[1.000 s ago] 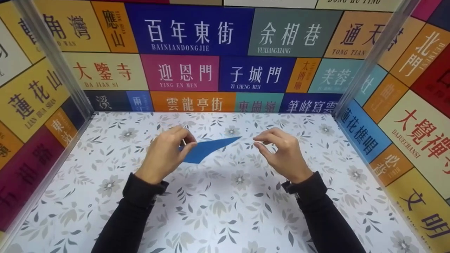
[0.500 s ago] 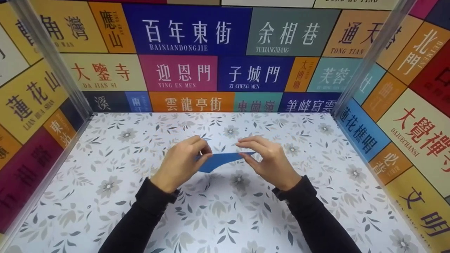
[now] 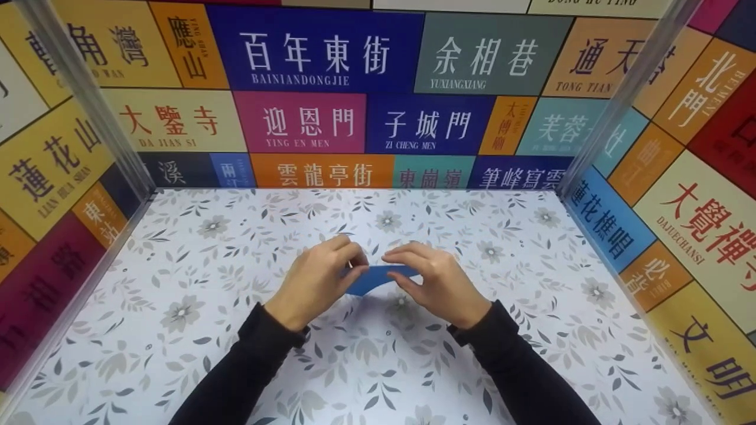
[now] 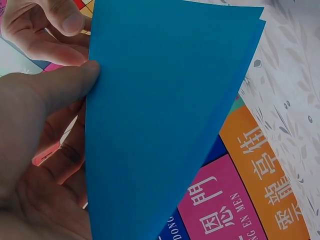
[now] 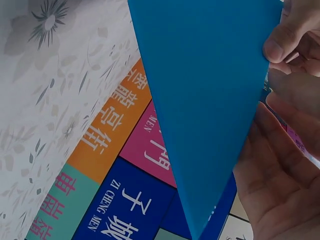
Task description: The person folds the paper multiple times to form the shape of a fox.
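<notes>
A folded sheet of blue paper (image 3: 367,281) is held up above the table between the two hands. My left hand (image 3: 319,280) pinches its straight edge, the thumb on the near side. My right hand (image 3: 440,283) curls round the other end, thumb below and fingers above the edge; whether its tips press together is hard to see. In the left wrist view the blue paper (image 4: 165,100) shows two layers with slightly offset corners. The right wrist view has the blue paper (image 5: 205,90) narrowing to a point, both thumbs close together along one edge.
The white table (image 3: 378,366) carries a pattern of grey leaves and flowers. Colourful sign panels (image 3: 319,53) line the back wall and both sides. Clear corner strips (image 3: 620,88) join the walls.
My right hand, earlier apart from the paper, has come to its far end. Both hands have drawn closer together and nearer the body, bringing the blue paper along.
</notes>
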Demonstrator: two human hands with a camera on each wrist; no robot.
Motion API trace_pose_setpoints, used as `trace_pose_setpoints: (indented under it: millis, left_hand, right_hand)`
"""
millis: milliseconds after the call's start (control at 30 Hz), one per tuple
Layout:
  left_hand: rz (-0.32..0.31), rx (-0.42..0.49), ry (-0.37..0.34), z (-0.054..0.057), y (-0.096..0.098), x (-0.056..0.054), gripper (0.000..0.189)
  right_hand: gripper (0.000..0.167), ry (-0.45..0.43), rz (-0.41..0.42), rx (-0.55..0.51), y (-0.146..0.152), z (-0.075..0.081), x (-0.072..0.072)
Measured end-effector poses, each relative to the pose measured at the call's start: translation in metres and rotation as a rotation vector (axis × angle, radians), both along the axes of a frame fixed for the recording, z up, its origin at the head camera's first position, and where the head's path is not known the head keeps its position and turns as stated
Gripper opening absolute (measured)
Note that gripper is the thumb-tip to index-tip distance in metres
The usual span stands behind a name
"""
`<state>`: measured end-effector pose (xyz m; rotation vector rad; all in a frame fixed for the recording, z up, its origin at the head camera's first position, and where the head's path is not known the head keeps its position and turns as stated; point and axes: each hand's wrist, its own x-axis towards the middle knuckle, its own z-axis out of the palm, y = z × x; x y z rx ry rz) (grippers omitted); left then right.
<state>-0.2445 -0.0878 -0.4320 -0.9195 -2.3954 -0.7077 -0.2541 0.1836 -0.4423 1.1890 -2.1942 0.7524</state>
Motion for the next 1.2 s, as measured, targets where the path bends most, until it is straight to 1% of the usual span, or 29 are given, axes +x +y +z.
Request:
trace_pose_setpoints:
  millis: [133, 300, 567, 800, 967, 1067, 1200]
  left_hand:
    - [-0.005, 0.005, -0.007, -0.0002, 0.0019, 0.0013, 0.009]
    - [-0.009, 0.008, 0.008, -0.0019, 0.006, 0.0009, 0.009]
    - [-0.016, 0.034, 0.02, -0.0044, 0.0084, 0.0011, 0.011]
    - [-0.023, 0.047, 0.018, -0.0065, 0.0081, 0.003, 0.011]
    - [-0.019, 0.046, 0.021, -0.0054, 0.009, 0.0038, 0.01]
    - [-0.014, 0.04, 0.036, -0.0049, 0.0099, 0.0036, 0.009]
    - [-0.021, 0.042, 0.061, -0.006, 0.0103, 0.0039, 0.01]
  right_hand:
    - [0.028, -0.014, 0.0, -0.001, -0.002, -0.0022, 0.0004]
    - [0.023, -0.031, -0.012, 0.0, -0.0033, -0.0039, 0.0012]
    - [0.02, -0.069, -0.008, -0.038, -0.0043, -0.0037, 0.0027]
    - [0.024, -0.051, -0.008, -0.061, -0.0039, -0.0064, 0.0021]
    - [0.025, -0.042, -0.025, -0.064, -0.0034, -0.0056, 0.0024]
    - [0.024, -0.043, -0.034, -0.063, -0.0031, -0.0051, 0.0028]
    - [0.022, -0.059, -0.04, -0.061, -0.0039, -0.0046, 0.0034]
